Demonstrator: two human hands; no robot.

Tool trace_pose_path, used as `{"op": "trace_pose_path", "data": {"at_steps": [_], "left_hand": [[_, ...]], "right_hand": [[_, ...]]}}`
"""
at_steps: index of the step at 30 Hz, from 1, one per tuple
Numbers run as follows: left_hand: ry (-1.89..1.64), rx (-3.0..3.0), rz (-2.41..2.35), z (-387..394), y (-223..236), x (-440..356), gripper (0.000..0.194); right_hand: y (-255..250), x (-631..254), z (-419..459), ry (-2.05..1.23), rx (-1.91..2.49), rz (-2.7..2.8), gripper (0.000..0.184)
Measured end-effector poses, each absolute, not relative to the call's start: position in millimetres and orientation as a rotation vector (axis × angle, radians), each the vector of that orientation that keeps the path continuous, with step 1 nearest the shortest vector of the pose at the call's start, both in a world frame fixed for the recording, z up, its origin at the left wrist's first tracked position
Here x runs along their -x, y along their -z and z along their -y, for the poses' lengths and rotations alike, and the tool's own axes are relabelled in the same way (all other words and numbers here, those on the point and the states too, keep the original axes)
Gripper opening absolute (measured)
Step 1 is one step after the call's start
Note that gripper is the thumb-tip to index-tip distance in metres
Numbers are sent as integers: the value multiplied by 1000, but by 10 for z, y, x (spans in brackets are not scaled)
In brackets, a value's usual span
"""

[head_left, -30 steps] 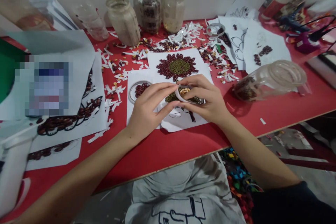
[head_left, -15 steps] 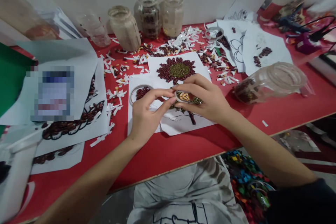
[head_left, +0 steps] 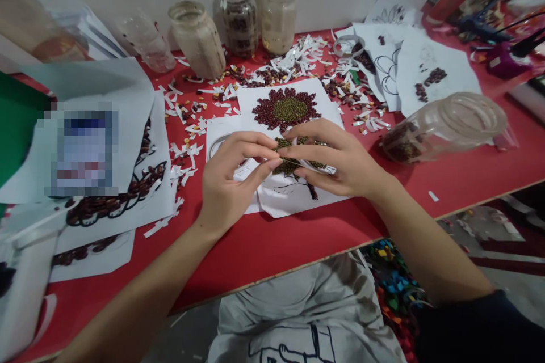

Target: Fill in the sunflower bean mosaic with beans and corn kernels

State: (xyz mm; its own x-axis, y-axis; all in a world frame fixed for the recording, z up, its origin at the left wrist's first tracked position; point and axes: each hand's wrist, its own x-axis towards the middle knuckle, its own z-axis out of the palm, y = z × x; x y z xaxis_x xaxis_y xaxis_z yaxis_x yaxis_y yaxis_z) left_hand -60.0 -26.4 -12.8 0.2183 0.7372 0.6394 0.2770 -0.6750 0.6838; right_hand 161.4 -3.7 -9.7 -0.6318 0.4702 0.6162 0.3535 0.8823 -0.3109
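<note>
My left hand is over the paper, its thumb and forefinger pinched together at the left end of a thin pale edge. My right hand curls round a pale ring-like piece, now turned nearly edge-on; its kind is unclear. The fingertips of both hands almost meet. Beneath them lies a white sheet bearing a flower of dark red beans with a green bean centre. Green beans form leaf shapes under the fingers, partly covered by the hands.
Open glass jars line the wall. A jar with beans leans over at the right. Paper strips and loose beans lie around the sheet. Bean-covered drawings lie left, more sheets at the back right. The red table's front edge is near me.
The pale ring has turned from showing its round opening, with yellow kernels visible in it, to nearly edge-on. My right fingers have shifted over it. The view has moved slightly.
</note>
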Motion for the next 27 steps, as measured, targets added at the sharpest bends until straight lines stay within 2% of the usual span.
{"op": "trace_pose_path", "data": {"at_steps": [3,8,14,22,27], "left_hand": [[-1455,-2058,-973,257,108,635,12],[-1509,-1967,-944,225,103,669,6],[-1487,-1983,-1073,155,126,734,13],[-1675,-1975,-816,14,179,843,5],[-1682,-1943,-788,-16,197,873,11]], "right_hand": [[65,-1655,33,-258,642,2298,24],[28,-1717,13,-302,626,2266,33],[47,-1757,0,-276,697,2289,12],[40,-1763,14,-199,753,2226,11],[78,-1754,22,-152,797,2227,6]]}}
